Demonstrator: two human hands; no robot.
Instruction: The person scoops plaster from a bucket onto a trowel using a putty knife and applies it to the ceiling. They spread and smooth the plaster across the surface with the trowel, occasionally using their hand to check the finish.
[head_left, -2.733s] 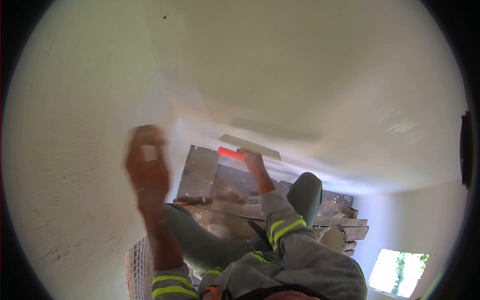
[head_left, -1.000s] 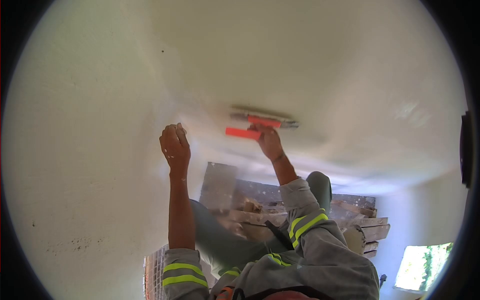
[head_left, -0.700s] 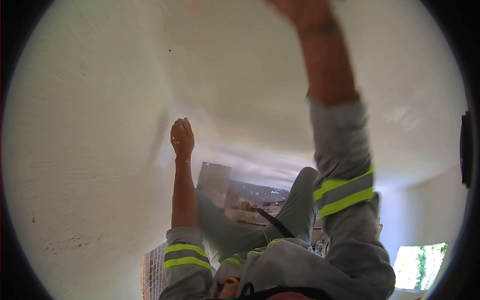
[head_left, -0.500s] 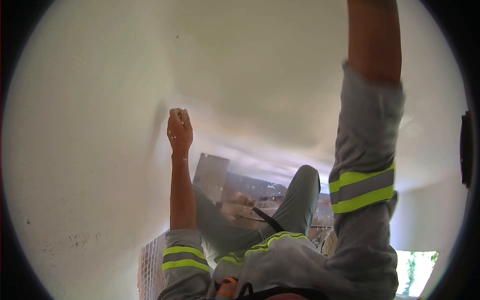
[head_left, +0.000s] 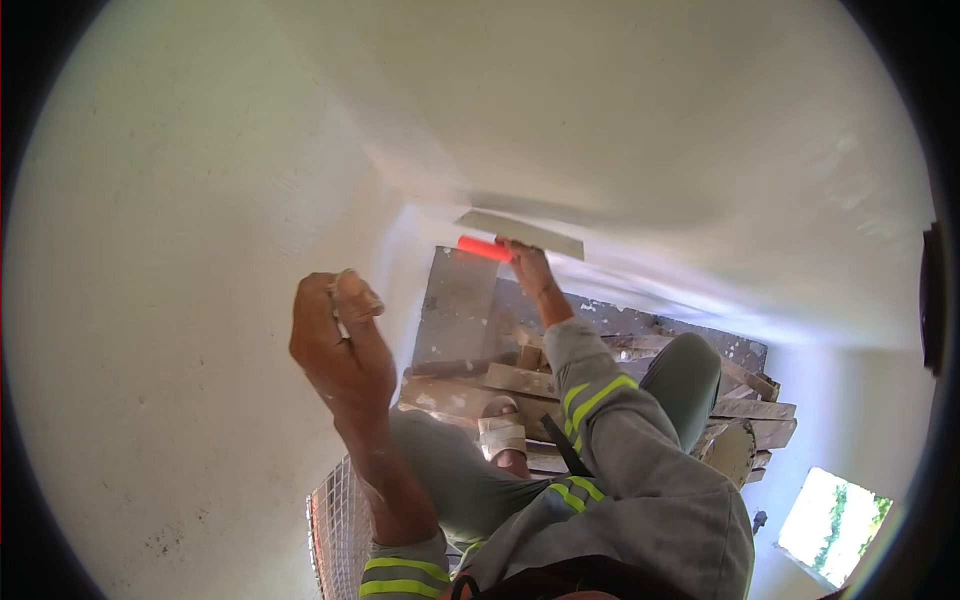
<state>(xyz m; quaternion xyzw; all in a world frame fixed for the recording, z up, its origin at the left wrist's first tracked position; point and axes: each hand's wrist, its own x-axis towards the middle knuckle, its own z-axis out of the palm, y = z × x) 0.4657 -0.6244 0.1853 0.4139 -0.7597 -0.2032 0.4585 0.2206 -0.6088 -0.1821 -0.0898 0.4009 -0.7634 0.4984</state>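
My right hand (head_left: 527, 265) is wrapped round the bright red handle of a plastering trowel (head_left: 530, 234). The trowel's long flat blade lies close against the pale wall (head_left: 640, 130), low down near the corner. Nearer the camera, my left hand (head_left: 345, 340) is raised beside the left wall (head_left: 180, 300), its fingers curled together. White smears show on its fingertips, and I cannot tell what is pinched there.
Below me are several wooden planks (head_left: 525, 380), with my sandalled foot (head_left: 502, 430) on them. A grey board (head_left: 450, 305) stands at the corner. Wire mesh (head_left: 335, 520) is at lower left, and a bright window opening (head_left: 835, 525) at lower right.
My right hand has come down from above the view to the low wall, bringing the trowel into sight. My left hand has moved nearer the camera, still closed. The view has tilted down.
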